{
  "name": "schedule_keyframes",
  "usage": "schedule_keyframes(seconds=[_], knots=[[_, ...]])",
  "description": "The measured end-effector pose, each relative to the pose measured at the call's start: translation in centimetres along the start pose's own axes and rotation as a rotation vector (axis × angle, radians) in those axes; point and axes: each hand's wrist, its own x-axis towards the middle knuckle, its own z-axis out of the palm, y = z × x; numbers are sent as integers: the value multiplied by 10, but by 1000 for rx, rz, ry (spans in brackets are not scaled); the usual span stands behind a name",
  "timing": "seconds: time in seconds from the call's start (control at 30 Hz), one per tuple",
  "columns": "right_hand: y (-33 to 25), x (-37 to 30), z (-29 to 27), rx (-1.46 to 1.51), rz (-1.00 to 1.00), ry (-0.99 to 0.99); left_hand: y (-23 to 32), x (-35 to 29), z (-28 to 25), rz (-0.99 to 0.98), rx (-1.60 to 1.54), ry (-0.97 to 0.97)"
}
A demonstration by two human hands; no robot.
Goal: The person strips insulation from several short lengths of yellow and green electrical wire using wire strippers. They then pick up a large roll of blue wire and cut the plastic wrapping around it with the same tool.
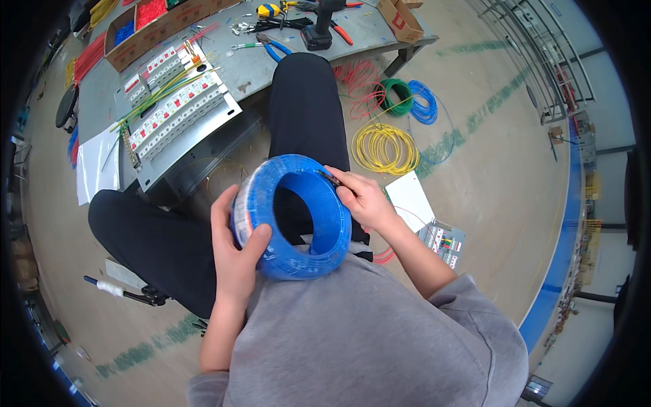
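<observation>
Left hand (234, 244): grips the blue wire coil (293, 217) by its left rim.
Right hand (363, 198): pinches the coil's upper right edge; keep the coil steady.

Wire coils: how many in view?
4. Blue coil held in both hands over the lap; yellow coil, green coil and smaller blue coil on the floor to the right. Loose red wire there isn't counted.

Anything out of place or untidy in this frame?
Yes: loose wire coils, yellow, green and blue, lie tangled on the floor beside the table. The blue wire spool in both hands looks intact.
</observation>
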Motion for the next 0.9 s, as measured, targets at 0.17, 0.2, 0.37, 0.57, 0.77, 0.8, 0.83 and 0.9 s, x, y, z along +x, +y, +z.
schedule_keyframes(seconds=[0.17, 0.2, 0.37, 0.57, 0.77, 0.8, 0.83, 0.9], knots=[[-4, -10, -44, -165, 12, -166, -21, -2, 11, -368, -551, -194], [-3, -13, -51, -261, -45, -181, -19, -2, 13, -418, -566, -216], [-21, -3, -77, -546, -193, -314, -10, 1, 17, -518, -567, -263], [-34, 15, -79, -746, -269, -297, -9, -3, 20, -466, -598, -304], [-55, -28, -80, -446, -115, -592, -9, -6, 29, -380, -366, -278], [-61, -26, -86, -356, -16, -689, -5, -7, 32, -407, -396, -284], [-59, -23, -86, -419, 11, -691, -6, -6, 33, -429, -399, -313], [-57, -11, -85, -549, 65, -686, -4, -4, 34, -469, -399, -377]])
